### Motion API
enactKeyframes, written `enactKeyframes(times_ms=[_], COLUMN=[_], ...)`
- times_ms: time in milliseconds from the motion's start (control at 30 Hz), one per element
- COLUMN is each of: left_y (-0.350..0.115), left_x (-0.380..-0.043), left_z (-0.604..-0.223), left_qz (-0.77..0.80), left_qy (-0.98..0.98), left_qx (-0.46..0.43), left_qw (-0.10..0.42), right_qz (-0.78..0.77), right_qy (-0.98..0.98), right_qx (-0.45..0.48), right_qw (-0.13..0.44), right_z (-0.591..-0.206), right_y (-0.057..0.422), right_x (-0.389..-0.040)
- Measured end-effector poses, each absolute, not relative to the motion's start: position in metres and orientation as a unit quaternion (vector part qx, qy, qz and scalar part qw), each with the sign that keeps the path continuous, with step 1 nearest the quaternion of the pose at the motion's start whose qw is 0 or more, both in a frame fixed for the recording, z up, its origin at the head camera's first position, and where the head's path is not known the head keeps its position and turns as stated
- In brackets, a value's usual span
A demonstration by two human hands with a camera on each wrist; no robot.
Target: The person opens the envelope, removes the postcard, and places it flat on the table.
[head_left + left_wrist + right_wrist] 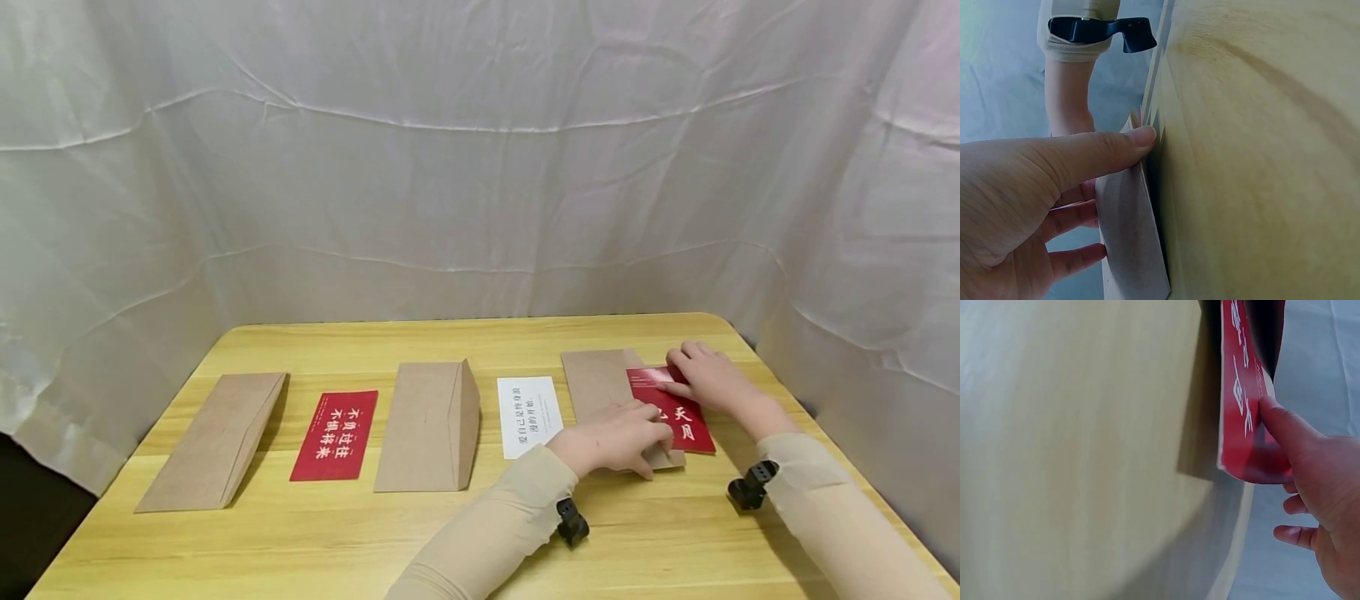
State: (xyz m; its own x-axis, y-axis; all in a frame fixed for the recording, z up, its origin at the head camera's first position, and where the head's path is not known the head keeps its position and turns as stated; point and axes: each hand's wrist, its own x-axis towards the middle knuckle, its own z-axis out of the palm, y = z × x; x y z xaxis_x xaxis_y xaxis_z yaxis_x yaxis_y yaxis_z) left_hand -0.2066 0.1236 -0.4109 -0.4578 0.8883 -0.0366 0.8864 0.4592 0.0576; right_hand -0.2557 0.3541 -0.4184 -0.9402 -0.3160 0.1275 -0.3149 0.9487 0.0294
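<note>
At the table's right, my left hand [618, 435] pinches the edge of a brown paper envelope [596, 375]. In the left wrist view its thumb lies on the near side of the envelope [1129, 219], with the other fingers behind. My right hand [712, 379] holds a red card with white characters [693, 429] between thumb and fingers. The right wrist view shows the red card [1241, 425] slightly bent, raised off the table. The card's left end meets the envelope's right side; my left hand partly hides this spot, so I cannot tell how far it reaches inside.
Left of my hands lies a white card with dark characters [528, 417]. Beyond it are a second brown envelope [420, 429], its flap raised, another red card [333, 437] and a third envelope [213, 442]. All rest on the wooden table [315, 550]; a pale curtain [480, 183] hangs behind.
</note>
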Motion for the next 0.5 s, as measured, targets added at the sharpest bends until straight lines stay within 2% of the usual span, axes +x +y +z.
enactKeyframes(times_ms=[500], left_y=[0.125], left_x=[-0.205], left_z=[-0.411], left_qz=[0.019], left_qy=[0.861], left_qx=[0.507], left_qw=[0.042], right_qz=[-0.026], right_qy=[-0.986], right_qx=[0.148], right_qw=[0.069], right_z=[-0.409], right_y=[0.379], right_x=[-0.245])
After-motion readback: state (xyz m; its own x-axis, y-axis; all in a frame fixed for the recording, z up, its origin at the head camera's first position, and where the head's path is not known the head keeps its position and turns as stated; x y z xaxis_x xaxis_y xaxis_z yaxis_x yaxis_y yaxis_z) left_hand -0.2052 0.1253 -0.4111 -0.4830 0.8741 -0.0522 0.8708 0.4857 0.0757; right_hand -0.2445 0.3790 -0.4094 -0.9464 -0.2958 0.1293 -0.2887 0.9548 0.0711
